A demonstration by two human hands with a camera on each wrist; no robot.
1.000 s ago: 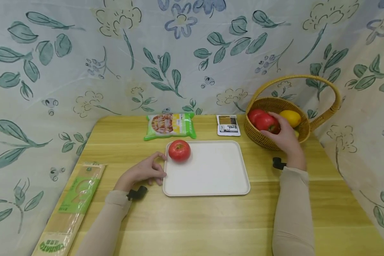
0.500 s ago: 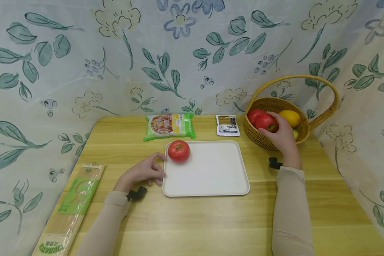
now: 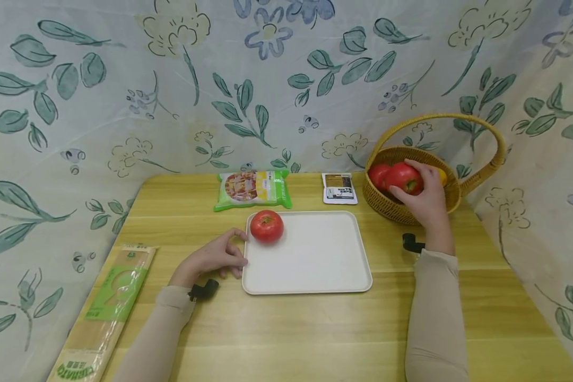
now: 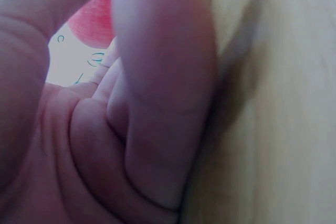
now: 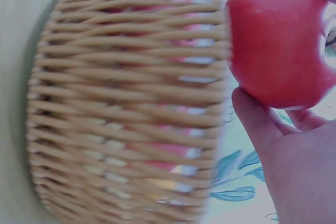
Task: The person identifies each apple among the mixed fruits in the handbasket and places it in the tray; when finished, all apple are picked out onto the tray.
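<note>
In the head view my right hand grips a glossy red apple by its sides, at the mouth of a wicker basket. The right wrist view shows this apple above the basket's rim, with my thumb and fingers around it. My left hand lies at the left edge of the white tray, its fingers loosely bent and the fingertips right at the rim. A second red apple sits in the tray's far left corner.
Another red fruit and a yellow fruit, mostly hidden by my hand, lie in the basket. Its tall handle arches overhead. A green food packet and a small sachet lie behind the tray; a long noodle pack lies left.
My right hand has raised the apple slightly and shifted it right, so it now covers most of the yellow fruit. My left hand and the tray stay in place.
</note>
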